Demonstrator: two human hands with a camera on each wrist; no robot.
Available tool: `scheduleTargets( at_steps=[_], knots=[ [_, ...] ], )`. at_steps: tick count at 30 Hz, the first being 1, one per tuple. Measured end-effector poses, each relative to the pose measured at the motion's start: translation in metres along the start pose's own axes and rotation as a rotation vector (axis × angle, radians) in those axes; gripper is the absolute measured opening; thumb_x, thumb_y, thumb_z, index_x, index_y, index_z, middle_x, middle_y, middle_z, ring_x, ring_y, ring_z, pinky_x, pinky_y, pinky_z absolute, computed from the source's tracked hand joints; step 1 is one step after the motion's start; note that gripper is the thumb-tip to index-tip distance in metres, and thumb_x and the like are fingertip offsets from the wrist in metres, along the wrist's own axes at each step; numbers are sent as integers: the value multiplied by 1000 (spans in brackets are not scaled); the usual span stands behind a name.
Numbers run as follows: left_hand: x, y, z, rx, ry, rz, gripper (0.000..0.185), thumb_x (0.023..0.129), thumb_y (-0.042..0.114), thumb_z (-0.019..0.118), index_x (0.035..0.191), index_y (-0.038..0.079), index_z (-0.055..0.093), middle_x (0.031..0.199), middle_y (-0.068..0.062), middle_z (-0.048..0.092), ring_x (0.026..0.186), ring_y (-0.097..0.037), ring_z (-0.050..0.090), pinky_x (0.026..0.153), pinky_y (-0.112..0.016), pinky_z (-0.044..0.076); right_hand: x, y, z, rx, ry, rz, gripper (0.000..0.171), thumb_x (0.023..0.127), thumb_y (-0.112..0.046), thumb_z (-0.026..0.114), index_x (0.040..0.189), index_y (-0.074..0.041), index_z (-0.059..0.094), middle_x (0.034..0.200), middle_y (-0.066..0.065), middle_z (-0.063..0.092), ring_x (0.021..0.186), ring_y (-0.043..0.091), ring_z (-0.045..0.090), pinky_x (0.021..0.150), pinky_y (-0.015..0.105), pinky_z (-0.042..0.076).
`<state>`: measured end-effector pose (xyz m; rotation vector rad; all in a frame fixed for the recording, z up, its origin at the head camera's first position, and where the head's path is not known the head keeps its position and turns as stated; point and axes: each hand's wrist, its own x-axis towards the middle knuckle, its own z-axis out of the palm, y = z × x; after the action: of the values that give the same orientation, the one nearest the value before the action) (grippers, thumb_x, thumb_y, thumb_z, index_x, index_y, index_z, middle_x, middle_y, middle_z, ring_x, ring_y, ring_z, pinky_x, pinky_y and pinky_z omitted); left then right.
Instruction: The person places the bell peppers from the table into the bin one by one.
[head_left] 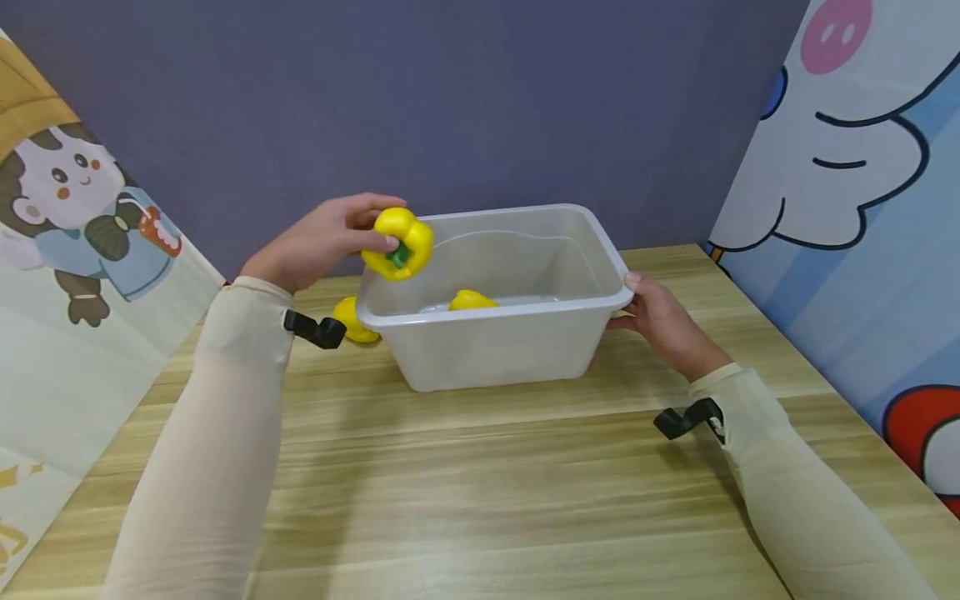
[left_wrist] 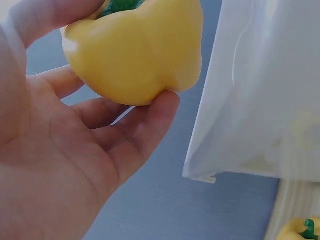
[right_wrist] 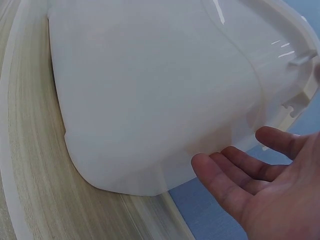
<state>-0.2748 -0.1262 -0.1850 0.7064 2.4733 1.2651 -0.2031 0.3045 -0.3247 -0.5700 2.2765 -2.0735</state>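
Left hand (head_left: 318, 242) pinches yellow pepper (head_left: 399, 243) over left rim of tub (head_left: 525, 321). Right hand (head_left: 663, 323), fingers relaxed, steadies tub's right side. Risk: fingertip-only grip slips; pepper falls onto surface (head_left: 480, 483) outside tub.

A wooden table (head_left: 480, 467) carries a translucent bin (head_left: 495, 350) and a yellow pepper (head_left: 352, 321).

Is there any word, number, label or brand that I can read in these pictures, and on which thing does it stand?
There is none to read.
The clear plastic bin shows no label or mark.
The yellow pepper in the left hand is plain.
The right hand rests at the bin's rim.
The side panels carry only cartoon drawings, no letters.
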Motion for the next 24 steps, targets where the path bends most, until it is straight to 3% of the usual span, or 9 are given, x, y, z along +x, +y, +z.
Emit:
scheduleTargets(
  at_steps=[11,24],
  knots=[
    [11,9,0,32,-12,8,65,97,35,67,154,20,40,142,-1,53,124,-18,51,110,-43,37,1,0,0,-23,5,8,58,109,-46,34,149,-5,42,141,19,46,119,20,54,88,36,54],
    [30,20,5,132,-43,-58,63,94,37,69,150,24,45,138,1,54,124,-17,50,109,-42,35,0,1,-3,-24,3,3,59,109,-45,35,149,-4,41,140,20,46,118,19,56,88,35,55]
  ],
)
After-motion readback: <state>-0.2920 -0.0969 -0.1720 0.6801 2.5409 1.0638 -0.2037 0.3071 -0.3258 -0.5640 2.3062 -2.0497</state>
